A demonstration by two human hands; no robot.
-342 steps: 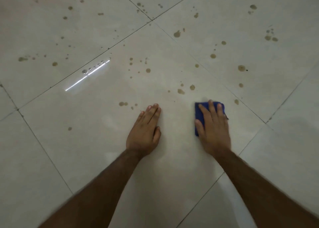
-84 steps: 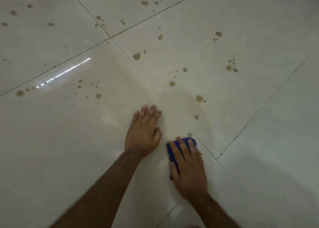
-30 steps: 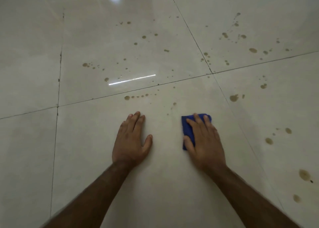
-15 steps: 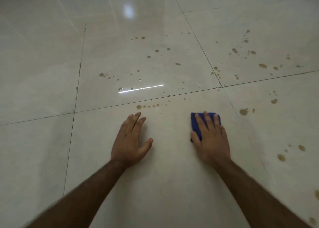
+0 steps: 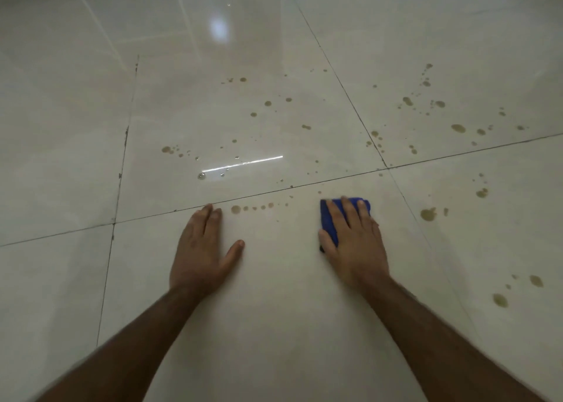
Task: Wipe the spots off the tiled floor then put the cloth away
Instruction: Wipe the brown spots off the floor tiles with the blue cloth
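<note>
My right hand (image 5: 355,243) presses flat on a folded blue cloth (image 5: 329,222) against the pale tiled floor (image 5: 274,310); the cloth shows past the fingertips and by the thumb. My left hand (image 5: 201,249) lies flat on the same tile with fingers together and thumb spread, holding nothing. A short row of brown spots (image 5: 253,208) sits between the two hands, just beyond the fingertips. More brown spots (image 5: 428,214) lie to the right of the cloth, and several dot the far tiles (image 5: 286,100).
Dark grout lines (image 5: 304,185) cross just ahead of my hands. Water drops (image 5: 201,175) glint under a bright light reflection on the far tile. Spots at the lower right (image 5: 499,299) lie beside my right forearm.
Over the last second the view has tilted up and shifted. My right hand has slid the cloth forward toward the grout line. My left hand stays planted.
</note>
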